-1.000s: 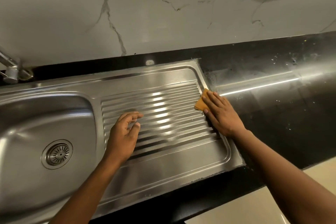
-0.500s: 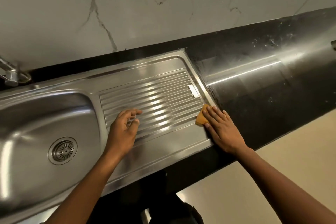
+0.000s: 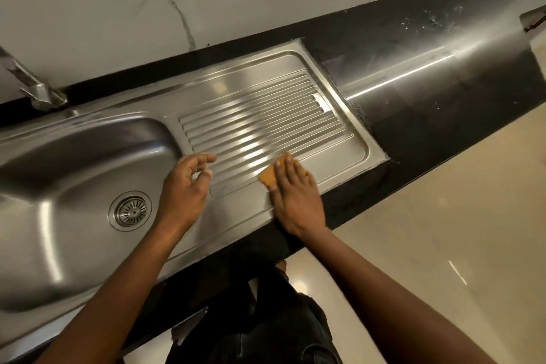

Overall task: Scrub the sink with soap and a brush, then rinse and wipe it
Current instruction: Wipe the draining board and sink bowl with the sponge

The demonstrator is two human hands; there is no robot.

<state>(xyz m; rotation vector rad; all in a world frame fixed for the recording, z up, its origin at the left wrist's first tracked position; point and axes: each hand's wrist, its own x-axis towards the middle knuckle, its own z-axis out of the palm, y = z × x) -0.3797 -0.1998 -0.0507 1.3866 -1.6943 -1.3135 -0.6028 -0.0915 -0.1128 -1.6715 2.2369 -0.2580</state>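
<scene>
An orange cloth [image 3: 270, 176] is pressed flat under the right hand [image 3: 295, 198] near the front edge of the sink [image 3: 88, 162], whose basin holds only a drain [image 3: 130, 211], while the left hand [image 3: 186, 189] is held loosely curled, holding nothing.

Our right hand [image 3: 297, 198] has slid the orange cloth [image 3: 270, 176] from the drainboard's [image 3: 266, 115] far right edge by the worktop [image 3: 428, 91] down & left, now on the ribs near the front lip. Left hand [image 3: 184, 189] drifted toward the front-left corner of the ribs, fingers lifted & loosely curled.
</scene>
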